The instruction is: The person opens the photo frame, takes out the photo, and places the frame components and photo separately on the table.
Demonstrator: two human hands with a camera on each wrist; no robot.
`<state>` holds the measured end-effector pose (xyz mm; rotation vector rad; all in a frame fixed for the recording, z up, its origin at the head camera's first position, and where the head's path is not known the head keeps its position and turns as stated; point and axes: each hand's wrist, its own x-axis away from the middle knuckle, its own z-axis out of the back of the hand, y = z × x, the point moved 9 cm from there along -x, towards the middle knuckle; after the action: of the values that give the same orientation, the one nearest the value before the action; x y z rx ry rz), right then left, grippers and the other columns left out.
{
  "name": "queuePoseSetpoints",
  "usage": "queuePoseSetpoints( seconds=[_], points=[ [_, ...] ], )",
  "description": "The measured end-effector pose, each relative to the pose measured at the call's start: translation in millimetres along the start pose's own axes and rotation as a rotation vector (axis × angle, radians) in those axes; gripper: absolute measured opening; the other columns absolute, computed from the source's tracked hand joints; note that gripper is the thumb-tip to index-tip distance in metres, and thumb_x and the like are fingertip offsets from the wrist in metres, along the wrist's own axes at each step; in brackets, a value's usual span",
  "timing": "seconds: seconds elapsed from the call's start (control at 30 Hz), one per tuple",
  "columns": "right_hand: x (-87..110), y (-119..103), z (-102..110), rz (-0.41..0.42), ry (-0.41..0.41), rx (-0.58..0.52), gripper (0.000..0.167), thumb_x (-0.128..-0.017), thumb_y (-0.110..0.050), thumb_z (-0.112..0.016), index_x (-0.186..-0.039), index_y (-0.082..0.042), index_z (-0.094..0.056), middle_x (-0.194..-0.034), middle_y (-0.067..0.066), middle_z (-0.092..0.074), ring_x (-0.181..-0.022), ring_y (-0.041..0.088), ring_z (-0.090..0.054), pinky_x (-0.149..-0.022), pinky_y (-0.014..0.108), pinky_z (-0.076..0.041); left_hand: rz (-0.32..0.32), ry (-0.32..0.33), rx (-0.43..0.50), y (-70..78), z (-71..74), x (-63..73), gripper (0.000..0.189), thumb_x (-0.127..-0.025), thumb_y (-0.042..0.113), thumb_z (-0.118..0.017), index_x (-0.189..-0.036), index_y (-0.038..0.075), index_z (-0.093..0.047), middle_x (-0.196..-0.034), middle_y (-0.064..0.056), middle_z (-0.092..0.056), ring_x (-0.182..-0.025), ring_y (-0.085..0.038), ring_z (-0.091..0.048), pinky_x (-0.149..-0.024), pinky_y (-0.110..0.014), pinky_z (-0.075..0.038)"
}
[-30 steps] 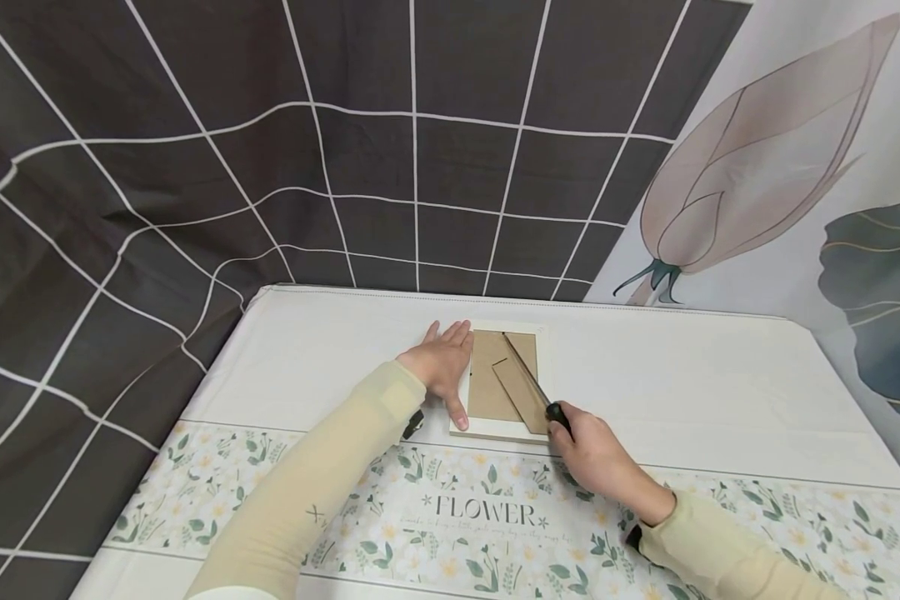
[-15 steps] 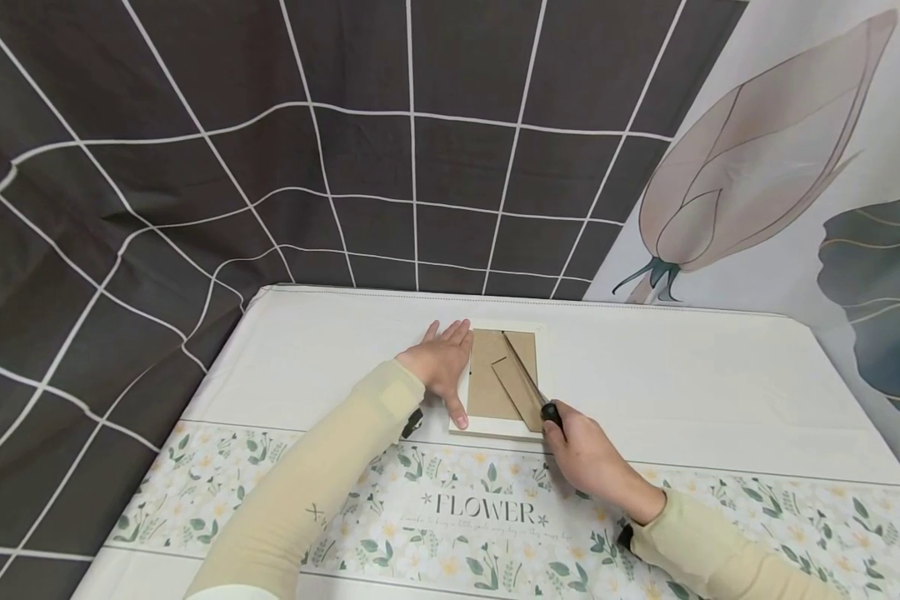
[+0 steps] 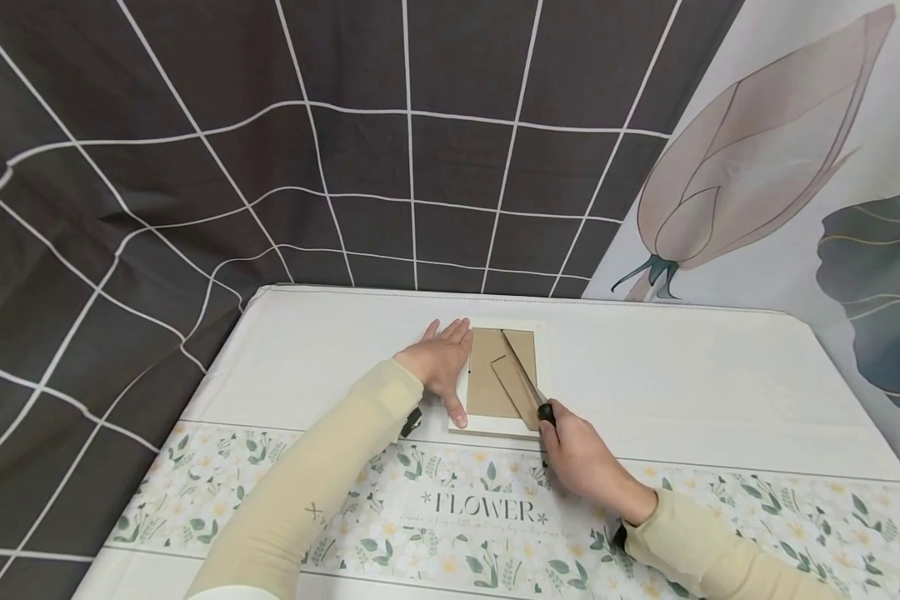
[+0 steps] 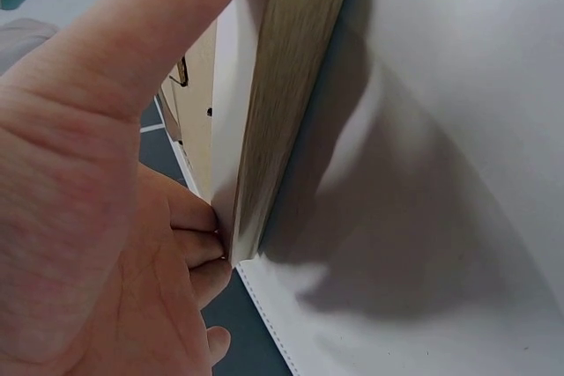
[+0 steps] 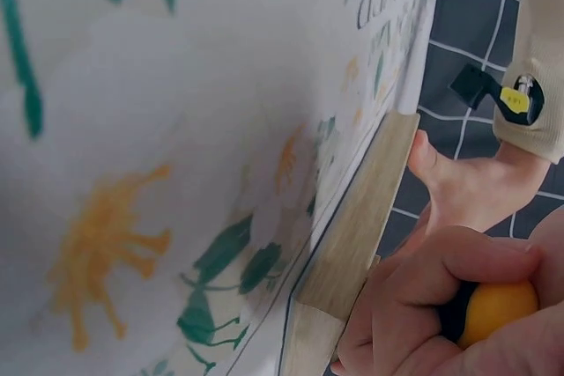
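A picture frame (image 3: pixel 495 422) with a pale border lies back side up on the table, its brown backing board (image 3: pixel 483 392) showing a cut-out stand outline. My left hand (image 3: pixel 442 362) spreads over the frame's left border, thumb near the front corner and fingers at the far corner. In the left wrist view, those fingers (image 4: pixel 203 257) touch the wood-grained side edge. My right hand (image 3: pixel 581 454) grips the black handle of a screwdriver (image 3: pixel 521 365); its shaft slants across the backing, tip at the far inner edge. The handle's yellow end (image 5: pixel 500 310) shows in the right wrist view.
A white tablecloth (image 3: pixel 705 392) with a floral band and the printed word FLOWER covers the table. Behind it hangs a dark curtain (image 3: pixel 360 158) with white grid lines. A flower-printed cloth (image 3: pixel 780 142) hangs at the right.
My right hand and the screwdriver's handle have shifted slightly left, while the tip stays near the backing's far edge. My left hand keeps its place on the frame.
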<state>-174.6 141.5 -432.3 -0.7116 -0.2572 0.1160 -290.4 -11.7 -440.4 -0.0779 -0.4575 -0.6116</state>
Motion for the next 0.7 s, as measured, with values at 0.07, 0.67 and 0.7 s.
queuePoseSetpoints(
  seconds=[0.07,0.67,0.7],
  points=[
    [0.5,0.0,-0.2,-0.008,0.002,0.011,0.052,-0.107,-0.008,-0.040,-0.144,0.025,-0.024,-0.100,0.026,-0.061,-0.078,0.024,-0.059,-0.062,0.035,-0.052,0.000,0.002,-0.001,0.3,0.4,0.2,0.156,-0.048,0.076,-0.085,-0.158,-0.006,-0.011,-0.166,-0.020,0.002,-0.155,-0.028,0.001,-0.124,-0.048,0.002],
    [-0.6,0.0,0.4,0.013,0.008,-0.027,0.047,-0.107,-0.007,-0.039,-0.143,0.023,-0.029,-0.079,0.009,-0.051,-0.065,0.017,-0.050,-0.054,0.033,-0.046,-0.010,0.010,-0.002,1.7,1.2,1.3,0.154,-0.050,0.074,-0.086,-0.158,-0.006,-0.011,-0.166,-0.021,0.001,-0.155,-0.029,0.001,-0.124,-0.048,0.001],
    [-0.6,0.0,0.3,0.011,0.007,-0.027,0.048,-0.107,-0.007,-0.039,-0.143,0.023,-0.028,-0.078,0.009,-0.050,-0.065,0.018,-0.050,-0.054,0.033,-0.047,-0.010,0.009,-0.002,1.8,1.3,1.4,0.154,-0.050,0.074,-0.086,-0.158,-0.006,-0.011,-0.166,-0.021,0.001,-0.155,-0.029,0.001,-0.124,-0.048,0.001]
  ],
)
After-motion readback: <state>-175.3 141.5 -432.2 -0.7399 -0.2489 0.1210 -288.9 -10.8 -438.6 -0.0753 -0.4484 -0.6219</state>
